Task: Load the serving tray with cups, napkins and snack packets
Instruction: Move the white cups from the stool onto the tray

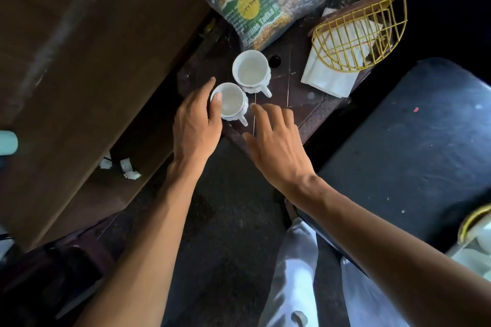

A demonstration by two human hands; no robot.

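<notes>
Home: wooden furniture (79, 48), teacups (251, 69), snack packet (265, 8).

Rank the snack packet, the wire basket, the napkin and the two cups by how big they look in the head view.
1. snack packet, top cut off by the frame
2. wire basket
3. napkin, partly under the basket
4. far cup and near cup: look alike; the left hand covers part of the near one.

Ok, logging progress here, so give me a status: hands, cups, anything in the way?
Left hand gripping near cup by its rim. Right hand open, empty, beside it. Far cup untouched. Snack packet and napkins behind; nothing blocking.
</notes>
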